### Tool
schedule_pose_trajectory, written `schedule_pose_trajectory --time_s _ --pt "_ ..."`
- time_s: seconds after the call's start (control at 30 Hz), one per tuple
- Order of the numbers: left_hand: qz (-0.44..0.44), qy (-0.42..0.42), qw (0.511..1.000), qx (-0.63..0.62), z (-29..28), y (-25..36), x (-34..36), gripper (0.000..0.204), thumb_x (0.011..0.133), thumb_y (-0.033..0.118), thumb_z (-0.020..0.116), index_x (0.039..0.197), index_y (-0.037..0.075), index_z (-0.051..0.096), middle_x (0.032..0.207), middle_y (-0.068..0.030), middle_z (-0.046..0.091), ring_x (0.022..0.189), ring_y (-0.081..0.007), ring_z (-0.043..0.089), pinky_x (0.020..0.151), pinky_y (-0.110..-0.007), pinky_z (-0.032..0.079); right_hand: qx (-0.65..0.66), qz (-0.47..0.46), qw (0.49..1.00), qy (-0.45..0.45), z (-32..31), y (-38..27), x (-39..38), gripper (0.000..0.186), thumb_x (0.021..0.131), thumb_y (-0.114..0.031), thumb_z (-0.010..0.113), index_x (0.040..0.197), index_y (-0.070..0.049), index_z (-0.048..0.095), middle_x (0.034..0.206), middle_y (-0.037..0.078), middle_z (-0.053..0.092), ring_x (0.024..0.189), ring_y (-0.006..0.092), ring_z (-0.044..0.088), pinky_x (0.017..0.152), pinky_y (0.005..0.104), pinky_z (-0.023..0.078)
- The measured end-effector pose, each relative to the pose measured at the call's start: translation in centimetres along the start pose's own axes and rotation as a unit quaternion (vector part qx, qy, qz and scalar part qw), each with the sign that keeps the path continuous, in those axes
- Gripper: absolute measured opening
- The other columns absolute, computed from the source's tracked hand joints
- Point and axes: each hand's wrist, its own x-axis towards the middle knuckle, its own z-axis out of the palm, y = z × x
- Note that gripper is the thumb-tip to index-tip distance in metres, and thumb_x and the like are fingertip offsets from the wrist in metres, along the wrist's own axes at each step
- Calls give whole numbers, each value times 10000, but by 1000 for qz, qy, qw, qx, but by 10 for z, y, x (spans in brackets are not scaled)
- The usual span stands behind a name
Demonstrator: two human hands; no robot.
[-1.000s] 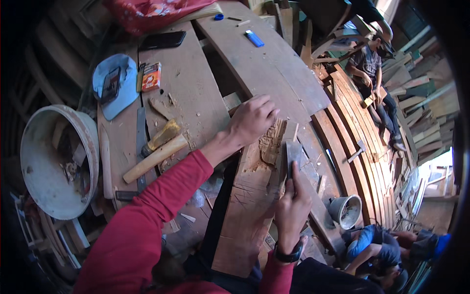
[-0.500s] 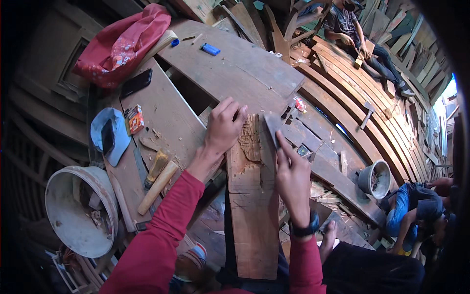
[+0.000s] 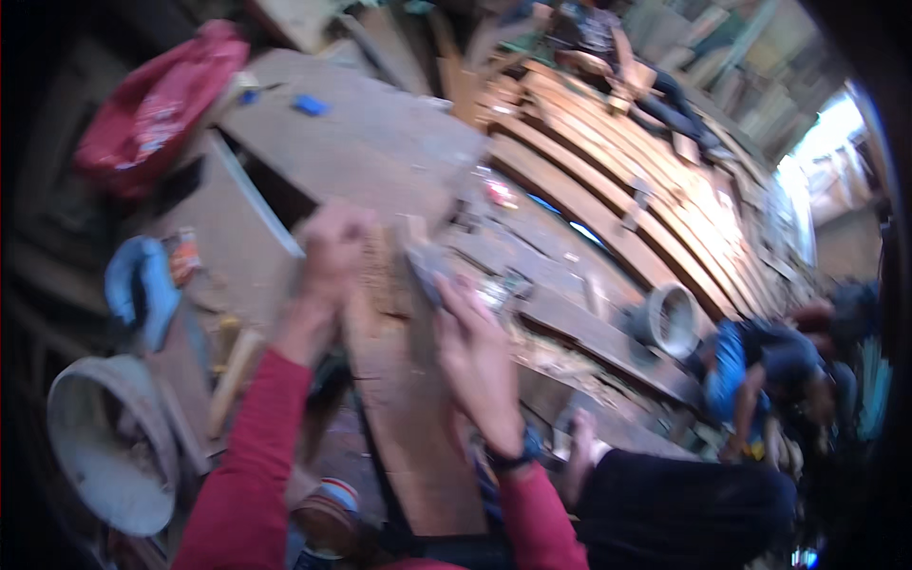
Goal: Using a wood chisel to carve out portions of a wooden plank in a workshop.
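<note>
A long wooden board (image 3: 423,437) slants from my lap to the bench, with a rough, chipped hollow (image 3: 383,271) near its far end. My left hand (image 3: 332,247) is closed in a loose fist at the far left edge of the board; blur hides what its fingers grip, if anything. In my right hand (image 3: 480,366) is a flat grey blade (image 3: 425,269), lying along the right side of the hollow. The fingers stretch along the blade. A wooden rod-shaped handle (image 3: 233,380) lies on the bench left of my left forearm.
A red bag (image 3: 161,104), a blue lighter (image 3: 311,104) and a light-blue cap (image 3: 142,290) rest on the left benches. A large bucket (image 3: 114,456) stands near left, a smaller one (image 3: 665,321) right. Long planks (image 3: 589,171) and two other people occupy the right side.
The whole view has swung, so the scene sits further left and is blurred. The board now looks more slanted. Both hands keep their places at its far end, the blade still in the right.
</note>
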Motion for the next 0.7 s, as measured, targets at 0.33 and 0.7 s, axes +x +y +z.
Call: schedule_pose_trajectory --time_s 0.33,0.7 --pt "21 -8 988 153 -19 -33 -10 291 1010 195 521 1038 -82 605 1008 -291 582 964 -470 557 869 -488 447 20 8 999 -27 29 20 -10 468 942 -118 508 1407 -174 519 873 283 647 811 445 650 722 468 505" --pt "-81 -116 984 110 -23 -10 6 354 1015 238 513 1094 -93 612 1166 -341 577 1127 -507 533 960 -502 433 12 24 999 -43 16 8 -18 502 939 -155 519 1432 -248 489 768 268 644 699 435 645 657 525 488"
